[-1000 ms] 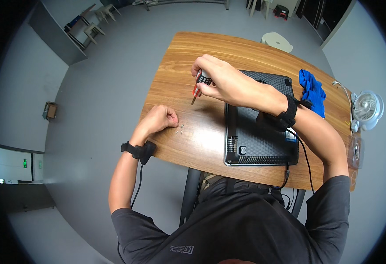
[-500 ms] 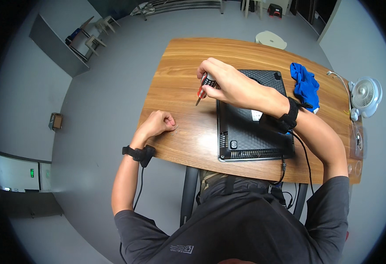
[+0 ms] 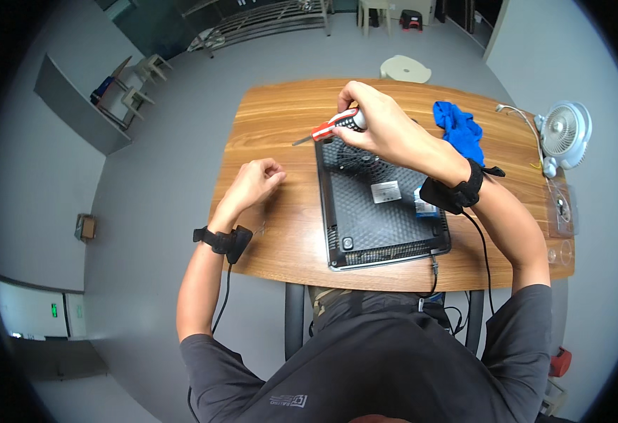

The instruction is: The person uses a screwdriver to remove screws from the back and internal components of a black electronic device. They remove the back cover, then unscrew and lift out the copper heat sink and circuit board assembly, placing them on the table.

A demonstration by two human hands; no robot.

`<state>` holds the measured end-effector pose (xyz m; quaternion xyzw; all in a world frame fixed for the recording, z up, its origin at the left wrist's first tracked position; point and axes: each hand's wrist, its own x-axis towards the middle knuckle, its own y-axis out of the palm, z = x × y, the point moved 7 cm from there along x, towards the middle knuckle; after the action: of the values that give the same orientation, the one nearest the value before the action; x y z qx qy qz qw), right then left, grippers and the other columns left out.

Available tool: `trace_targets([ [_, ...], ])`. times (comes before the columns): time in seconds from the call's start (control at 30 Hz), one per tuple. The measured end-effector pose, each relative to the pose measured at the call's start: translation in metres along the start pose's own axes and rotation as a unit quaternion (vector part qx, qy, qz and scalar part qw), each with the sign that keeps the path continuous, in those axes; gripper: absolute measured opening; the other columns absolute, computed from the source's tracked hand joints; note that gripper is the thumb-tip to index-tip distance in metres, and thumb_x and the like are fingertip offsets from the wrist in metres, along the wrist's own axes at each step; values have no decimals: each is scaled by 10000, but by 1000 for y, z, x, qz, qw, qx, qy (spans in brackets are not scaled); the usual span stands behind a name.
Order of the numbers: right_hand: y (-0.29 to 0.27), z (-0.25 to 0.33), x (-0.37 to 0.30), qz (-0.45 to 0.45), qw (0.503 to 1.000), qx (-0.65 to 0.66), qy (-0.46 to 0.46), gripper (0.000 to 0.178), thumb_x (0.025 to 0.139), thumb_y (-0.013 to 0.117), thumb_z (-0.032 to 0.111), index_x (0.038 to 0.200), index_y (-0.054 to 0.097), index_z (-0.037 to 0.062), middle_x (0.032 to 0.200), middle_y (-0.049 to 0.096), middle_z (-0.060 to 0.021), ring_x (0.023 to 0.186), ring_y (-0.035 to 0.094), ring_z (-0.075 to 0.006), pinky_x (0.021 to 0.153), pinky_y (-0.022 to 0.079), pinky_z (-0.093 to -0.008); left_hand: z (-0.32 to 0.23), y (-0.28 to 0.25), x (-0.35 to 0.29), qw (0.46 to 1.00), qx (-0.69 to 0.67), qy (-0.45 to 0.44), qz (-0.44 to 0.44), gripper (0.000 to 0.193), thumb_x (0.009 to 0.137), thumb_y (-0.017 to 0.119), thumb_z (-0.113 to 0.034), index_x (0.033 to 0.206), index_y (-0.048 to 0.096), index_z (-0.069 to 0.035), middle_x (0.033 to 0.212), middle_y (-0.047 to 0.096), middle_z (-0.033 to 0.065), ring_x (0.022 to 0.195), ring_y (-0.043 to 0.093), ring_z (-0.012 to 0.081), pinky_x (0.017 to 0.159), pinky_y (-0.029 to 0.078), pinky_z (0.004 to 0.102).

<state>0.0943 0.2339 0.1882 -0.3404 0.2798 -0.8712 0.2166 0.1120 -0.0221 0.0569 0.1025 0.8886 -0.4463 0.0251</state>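
Currently I watch the right hand (image 3: 379, 125) with its fingers closed round the handle of a red, white and black screwdriver (image 3: 325, 130), whose shaft points left, just past the far left corner of the black device (image 3: 400, 224). That device lies flat on the table (image 3: 280, 254), in front of the person, a round grille and two labels on its upward face, a cable (image 3: 434, 273) at its near edge; the right forearm crosses above its far right part

I see the left hand (image 3: 251, 183) over the wood left of the device, well apart from it, fingers curled in toward the thumb; whether they pinch anything I cannot tell. Some tiny bits (image 3: 261, 229) show beside the left wrist, too small for me to make out. Right of the device I have a blue cloth (image 3: 458, 130) and, farther over, a white fan (image 3: 566, 132)
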Motion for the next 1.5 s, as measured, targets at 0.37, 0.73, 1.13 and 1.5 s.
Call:
trace_targets([
  [0.37,-64,-63,-46,-51,993,-69,77,386,866,787,190,1035,502,-8,907,600,-135,833,620,-205,729,515,-340,-150,45,89,923,-361,80,102,526,1037,626,-222,1469,437,12,1199,699,120,975,700,150,783,576,280],
  [0.73,-82,-135,-157,28,944,-116,308,453,847,696,299,1069,612,-87,898,695,-321,865,705,-461,763,550,-503,-202,98,98,961,-144,149,183,500,1023,620,-186,1472,490,-9,1124,702,54,930,679,130,801,572,286],
  [1.13,-64,-180,-212,63,907,-138,392,383,827,731,256,909,631,-104,753,655,-347,785,693,-492,709,560,-522,-60,52,104,970,220,22,-97,606,1003,544,-566,1232,597,-7,1069,692,290,1056,675,455,906,534,547],
  [1.5,-56,-186,-209,47,915,-183,357,457,874,757,322,946,620,-109,739,656,-335,739,685,-491,659,552,-523,-43,76,113,980,173,-35,-86,644,1022,467,-598,1299,532,-20,960,714,328,987,688,501,871,534,574],
])
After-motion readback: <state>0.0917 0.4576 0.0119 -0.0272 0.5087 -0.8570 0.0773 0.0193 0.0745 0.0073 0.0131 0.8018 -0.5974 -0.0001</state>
